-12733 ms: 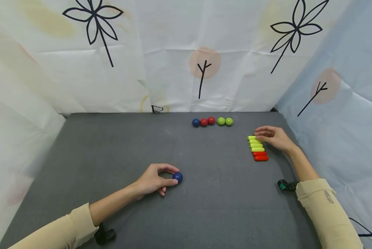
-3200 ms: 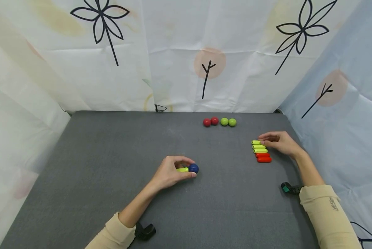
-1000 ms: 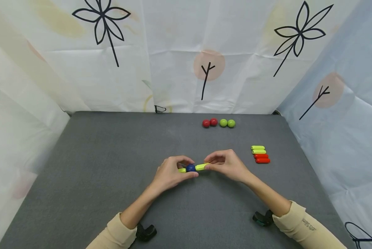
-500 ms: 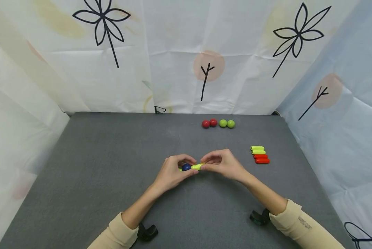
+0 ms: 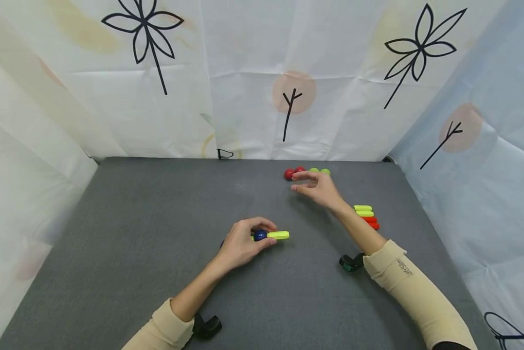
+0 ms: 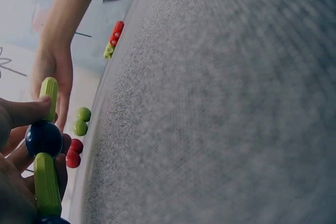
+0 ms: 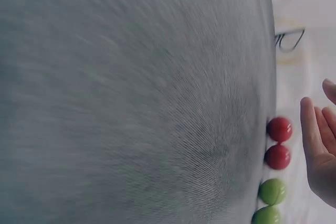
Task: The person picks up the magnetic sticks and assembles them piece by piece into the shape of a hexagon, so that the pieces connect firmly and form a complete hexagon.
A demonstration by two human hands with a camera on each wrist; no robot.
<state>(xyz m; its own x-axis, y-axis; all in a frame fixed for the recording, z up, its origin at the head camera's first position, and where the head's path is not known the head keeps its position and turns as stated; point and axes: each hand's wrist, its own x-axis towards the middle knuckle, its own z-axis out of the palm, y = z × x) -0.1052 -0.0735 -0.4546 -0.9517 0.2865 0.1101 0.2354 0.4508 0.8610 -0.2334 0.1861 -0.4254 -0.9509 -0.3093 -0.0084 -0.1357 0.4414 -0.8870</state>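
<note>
My left hand (image 5: 242, 240) holds a joined chain over the middle of the grey table. In the left wrist view the chain runs from a ribbed yellow stick (image 6: 49, 90) to a shiny blue ball (image 6: 44, 139), then a second yellow stick (image 6: 47, 184) and another blue ball (image 6: 51, 220) at the lower edge. My thumb presses the upper stick close to the ball. Farther back, my right hand (image 5: 317, 188) is empty, with thumb and fingers apart. Its fingertips overlap the two red balls (image 7: 278, 157) in the head view. Two green balls (image 7: 272, 191) sit beside them, partly hidden by the hand.
Two yellow sticks (image 5: 362, 208) and two red sticks (image 5: 371, 223) lie in a stack-like row at the right, partly behind my right forearm. Patterned white cloth (image 5: 244, 97) hangs behind the table's far edge.
My right hand brought a yellow stick to the blue ball, let go of it and moved back towards the red balls. Both blue balls and two yellow sticks are now in the left hand's chain.
</note>
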